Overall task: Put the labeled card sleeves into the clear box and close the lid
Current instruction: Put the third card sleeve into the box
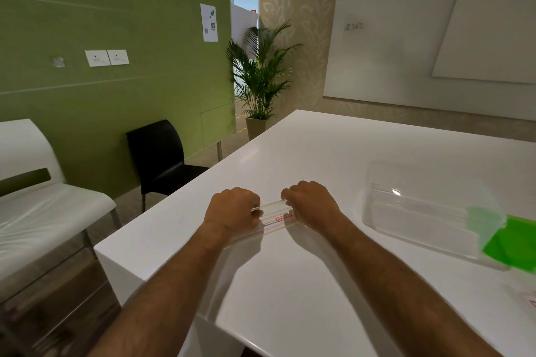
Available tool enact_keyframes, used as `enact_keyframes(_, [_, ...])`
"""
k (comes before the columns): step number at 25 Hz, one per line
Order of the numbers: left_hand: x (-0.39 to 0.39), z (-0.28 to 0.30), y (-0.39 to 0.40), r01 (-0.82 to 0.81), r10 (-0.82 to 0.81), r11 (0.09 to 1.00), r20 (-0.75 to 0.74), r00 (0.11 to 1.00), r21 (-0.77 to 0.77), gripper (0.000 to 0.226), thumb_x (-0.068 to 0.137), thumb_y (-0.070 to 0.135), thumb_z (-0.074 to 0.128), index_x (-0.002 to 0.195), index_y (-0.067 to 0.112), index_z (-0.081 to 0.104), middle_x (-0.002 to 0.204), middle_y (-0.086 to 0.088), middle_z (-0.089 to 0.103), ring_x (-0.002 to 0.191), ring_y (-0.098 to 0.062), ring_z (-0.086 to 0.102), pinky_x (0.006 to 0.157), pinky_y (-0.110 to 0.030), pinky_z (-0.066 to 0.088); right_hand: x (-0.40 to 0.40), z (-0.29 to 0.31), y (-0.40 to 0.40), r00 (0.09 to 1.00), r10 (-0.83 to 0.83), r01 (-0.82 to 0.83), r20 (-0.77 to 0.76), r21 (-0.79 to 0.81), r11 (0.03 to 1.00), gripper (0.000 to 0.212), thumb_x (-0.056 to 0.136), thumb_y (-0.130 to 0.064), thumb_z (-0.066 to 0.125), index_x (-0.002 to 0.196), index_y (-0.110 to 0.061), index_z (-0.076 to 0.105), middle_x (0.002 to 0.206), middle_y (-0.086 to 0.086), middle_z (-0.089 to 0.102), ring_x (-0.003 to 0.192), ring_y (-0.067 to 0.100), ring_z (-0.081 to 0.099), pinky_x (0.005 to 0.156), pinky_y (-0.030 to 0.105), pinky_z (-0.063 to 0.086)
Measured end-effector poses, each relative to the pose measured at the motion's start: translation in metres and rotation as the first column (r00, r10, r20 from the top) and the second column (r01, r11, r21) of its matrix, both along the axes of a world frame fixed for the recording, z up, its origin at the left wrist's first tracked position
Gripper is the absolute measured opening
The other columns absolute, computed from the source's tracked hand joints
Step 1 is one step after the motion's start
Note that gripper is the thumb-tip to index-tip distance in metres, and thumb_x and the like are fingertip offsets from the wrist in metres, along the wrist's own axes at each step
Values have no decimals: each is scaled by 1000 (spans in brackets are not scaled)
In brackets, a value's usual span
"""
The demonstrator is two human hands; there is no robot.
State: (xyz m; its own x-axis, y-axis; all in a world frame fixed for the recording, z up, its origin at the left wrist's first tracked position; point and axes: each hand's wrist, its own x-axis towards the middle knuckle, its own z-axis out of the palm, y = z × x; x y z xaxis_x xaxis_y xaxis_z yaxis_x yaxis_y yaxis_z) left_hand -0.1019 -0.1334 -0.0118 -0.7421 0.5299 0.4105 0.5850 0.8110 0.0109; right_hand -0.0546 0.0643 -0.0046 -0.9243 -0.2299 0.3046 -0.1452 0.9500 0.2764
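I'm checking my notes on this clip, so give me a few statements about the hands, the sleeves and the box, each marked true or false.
1. Both hands grip one stack of card sleeves. True: left hand and right hand close on its ends.
2. The stack has a red label. True.
3. The stack is inside the clear box. False: it is by the table edge, apart from the box.
4. A green item lies by the box. True.
5. The black chair is on the table. False: it stands on the floor.
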Motion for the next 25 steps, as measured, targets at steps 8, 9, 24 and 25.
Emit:
enact_keyframes(8, [14, 10, 13, 90, -76, 995, -270, 960, 37, 7, 81, 23, 68, 80, 18, 74, 80, 1, 70, 71, -24, 63, 51, -30, 50, 32, 14, 13, 955, 120, -100, -271, 87, 991, 14, 68, -10, 75, 66, -16, 63, 61, 0, 62, 55, 23, 54, 45, 31, 40])
enact_keyframes(9, [16, 13, 16, 117, -102, 993, -304, 947, 31, 5, 76, 18, 73, 72, 16, 72, 71, 0, 68, 63, -25, 61, 45, -29, 47, 34, 15, 16, 940, 145, -123, -308, 88, 988, 15, 67, -9, 76, 64, -15, 62, 59, 0, 61, 54, 23, 53, 44, 31, 39])
enact_keyframes(24, [17, 17, 37, 318, -139, 887, -463, 875, 335, 12, 84, 8, 71, 74, 10, 65, 71, -5, 61, 55, -28, 57, 35, -32, 43, 65, 8, 64, 955, -34, -212, -295, -758, 617, 113, 62, -51, 85, 151, -21, 22, 150, 2, 44, 125, 11, 51, 97, 23, 50])
enact_keyframes(25, [18, 16, 40, 322, -133, 861, -438, 889, 393, 11, 84, 9, 72, 76, 9, 65, 73, -5, 62, 55, -28, 57, 36, -33, 44, 65, 8, 65, 963, -23, -202, -268, -780, 592, 116, 61, -51, 86, 152, -26, 18, 150, 0, 44, 125, 5, 49, 95, 17, 49])
